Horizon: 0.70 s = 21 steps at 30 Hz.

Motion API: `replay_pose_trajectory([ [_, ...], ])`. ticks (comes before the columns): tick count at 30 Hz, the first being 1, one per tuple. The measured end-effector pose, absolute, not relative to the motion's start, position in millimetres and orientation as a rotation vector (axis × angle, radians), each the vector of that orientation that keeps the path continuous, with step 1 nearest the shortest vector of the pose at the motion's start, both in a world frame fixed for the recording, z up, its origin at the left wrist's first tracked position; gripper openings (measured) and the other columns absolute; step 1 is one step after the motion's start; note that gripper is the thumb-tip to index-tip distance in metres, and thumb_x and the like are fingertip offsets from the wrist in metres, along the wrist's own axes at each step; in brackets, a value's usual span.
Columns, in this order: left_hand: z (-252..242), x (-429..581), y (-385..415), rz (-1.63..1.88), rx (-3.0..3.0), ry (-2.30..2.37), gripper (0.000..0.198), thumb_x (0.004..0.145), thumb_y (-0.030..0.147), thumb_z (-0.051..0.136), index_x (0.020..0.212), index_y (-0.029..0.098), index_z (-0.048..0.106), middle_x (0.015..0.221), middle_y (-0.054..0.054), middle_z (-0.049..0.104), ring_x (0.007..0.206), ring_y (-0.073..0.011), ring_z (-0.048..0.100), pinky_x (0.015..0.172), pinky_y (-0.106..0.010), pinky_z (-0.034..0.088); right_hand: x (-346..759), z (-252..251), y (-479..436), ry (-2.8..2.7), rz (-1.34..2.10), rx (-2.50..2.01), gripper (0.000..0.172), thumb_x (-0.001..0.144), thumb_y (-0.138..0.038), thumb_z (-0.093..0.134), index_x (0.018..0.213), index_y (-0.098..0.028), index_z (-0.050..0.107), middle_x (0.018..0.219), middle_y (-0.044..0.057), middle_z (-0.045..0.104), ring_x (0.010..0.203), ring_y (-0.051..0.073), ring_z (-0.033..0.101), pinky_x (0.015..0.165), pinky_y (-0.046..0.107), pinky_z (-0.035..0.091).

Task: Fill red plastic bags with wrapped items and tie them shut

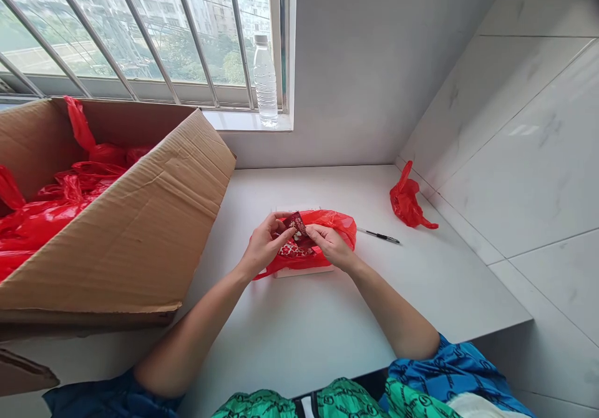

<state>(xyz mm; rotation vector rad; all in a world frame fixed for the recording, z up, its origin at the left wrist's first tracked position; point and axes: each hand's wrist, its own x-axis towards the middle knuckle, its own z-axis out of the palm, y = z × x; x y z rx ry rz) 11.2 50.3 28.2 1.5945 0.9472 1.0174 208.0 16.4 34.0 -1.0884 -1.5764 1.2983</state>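
Observation:
Between my two hands is a small dark red printed packet (296, 224). My left hand (270, 241) pinches its left side with the thumb on top. On the other side, my right hand (330, 243) grips its right edge between thumb and fingers. Beneath them an opened red plastic bag (344, 223) lies spread on the table, with more red-and-white patterned packets (296, 249) showing inside it. Part of a flat white object (304, 272) sticks out under the bag; I cannot tell what it is.
A large cardboard box (126, 218) full of tied red plastic bags (70, 199) stands at the left. A black pen (381, 236) and a knotted red bag (408, 198) lie on the white table (290, 330) to the right. A water bottle (266, 84) stands on the windowsill.

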Motion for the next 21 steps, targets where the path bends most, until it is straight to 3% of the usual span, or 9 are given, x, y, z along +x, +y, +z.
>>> replay_pose_trajectory([
  [5, 29.3, 7.1, 52.0, 1.026, 1.645, 0.981, 0.044, 0.091, 0.048, 0.060, 0.125, 0.020, 0.057, 0.082, -0.002, 0.067, 0.077, -0.0163, 0.065, 0.069, -0.027, 0.052, 225.0, 29.3, 23.5, -1.782, 0.713, -1.571, 0.036, 0.102, -0.032, 0.036, 0.125, -0.021, 0.061, 0.126, 0.008, 0.067, 0.119, 0.023, 0.061, 0.102, 0.038, 0.048],
  [10, 22.8, 8.8, 48.2, 0.704, 2.112, 1.143, 0.033, 0.094, 0.043, 0.053, 0.119, 0.027, 0.067, 0.102, -0.002, 0.073, 0.087, -0.0193, 0.068, 0.073, -0.030, 0.052, 232.9, 22.0, 30.6, -1.913, 0.310, -1.761, 0.043, 0.094, -0.009, 0.032, 0.130, -0.015, 0.055, 0.115, 0.012, 0.070, 0.106, 0.023, 0.066, 0.090, 0.034, 0.052],
  [14, 15.7, 12.6, 46.3, 0.605, 2.334, 1.275, 0.035, 0.096, 0.044, 0.048, 0.123, 0.030, 0.066, 0.122, -0.001, 0.069, 0.109, -0.0236, 0.065, 0.081, -0.034, 0.053, 234.3, 18.7, 30.4, -1.992, 0.047, -1.820, 0.030, 0.096, -0.016, 0.038, 0.112, -0.017, 0.063, 0.103, 0.012, 0.069, 0.103, 0.026, 0.061, 0.088, 0.037, 0.049],
  [17, 12.7, 14.1, 46.0, 0.550, 2.393, 1.308, 0.035, 0.097, 0.046, 0.047, 0.122, 0.031, 0.066, 0.147, -0.001, 0.053, 0.121, -0.0250, 0.060, 0.086, -0.037, 0.054, 236.8, 15.9, 31.4, -2.065, -0.132, -1.876, 0.015, 0.094, -0.024, 0.051, 0.093, -0.022, 0.066, 0.087, 0.011, 0.066, 0.107, 0.031, 0.054, 0.092, 0.043, 0.044],
  [21, 12.6, 13.9, 45.7, 0.497, 2.430, 1.308, 0.037, 0.097, 0.047, 0.046, 0.124, 0.031, 0.065, 0.152, -0.002, 0.047, 0.126, -0.0261, 0.057, 0.087, -0.038, 0.054, 238.3, 10.6, 37.9, -2.111, -0.222, -1.911, 0.011, 0.092, -0.024, 0.056, 0.086, -0.022, 0.065, 0.073, 0.009, 0.061, 0.108, 0.034, 0.050, 0.093, 0.046, 0.040],
])
